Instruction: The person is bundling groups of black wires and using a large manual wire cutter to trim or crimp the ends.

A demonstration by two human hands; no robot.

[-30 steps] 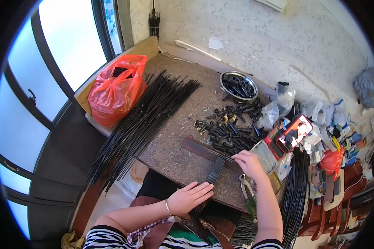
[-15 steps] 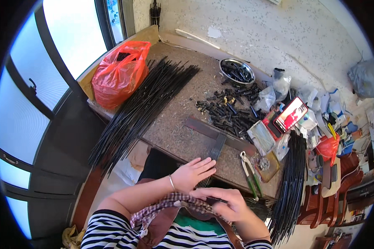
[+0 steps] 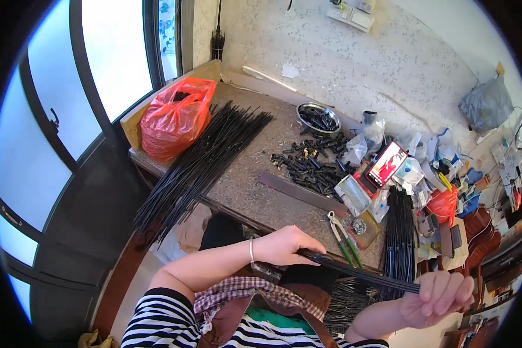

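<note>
My left hand (image 3: 284,246) grips one end of a long thin black rod (image 3: 359,271) in front of the table edge. My right hand (image 3: 441,296) holds the other end at the lower right, fingers curled round it. The rod runs across my lap, slightly downward to the right. A large sheaf of similar black rods (image 3: 206,159) lies diagonally on the speckled table (image 3: 255,180). A second bundle of black rods (image 3: 399,232) rests at the table's right end.
A red plastic bag (image 3: 174,116) sits at the table's far left corner. A pile of small black parts (image 3: 310,165), a metal bowl (image 3: 319,118), a flat metal bar (image 3: 301,193), pliers (image 3: 341,234), a lit phone (image 3: 387,163) and cluttered bags crowd the right side. Windows are at left.
Both hands left the table edge, met in my lap, then drew apart; they now hold a black rod stretched between them. The view has tilted.
</note>
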